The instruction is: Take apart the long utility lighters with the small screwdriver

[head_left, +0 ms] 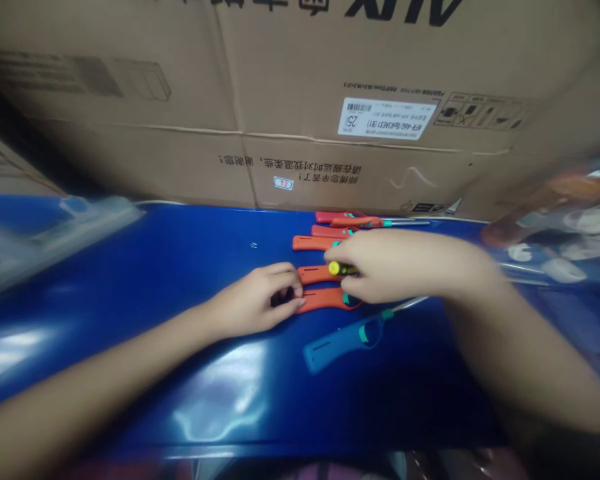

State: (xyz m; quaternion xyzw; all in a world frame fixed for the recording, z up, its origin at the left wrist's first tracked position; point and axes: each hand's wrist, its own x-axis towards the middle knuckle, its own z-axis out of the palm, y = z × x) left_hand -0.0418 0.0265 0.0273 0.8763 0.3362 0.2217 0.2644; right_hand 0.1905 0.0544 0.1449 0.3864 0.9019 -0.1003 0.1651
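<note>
The front red lighter (325,301) lies mid-frame; the left hand (260,297) curls against its butt, though whether it grips I cannot tell. The right hand (370,261) is closed around a yellow-tipped handle (341,268); a slip could nudge lighters askew. A cardboard box (290,100) bounds the top; the blue table (200,247) offers room centre-left.

At the blue desk (145,380), the left hand (260,297) touches the end of an orange lighter (324,300), the right hand (380,263) holds a yellow-ended tool (335,268), and a blue lighter (336,345) lies nearer.
</note>
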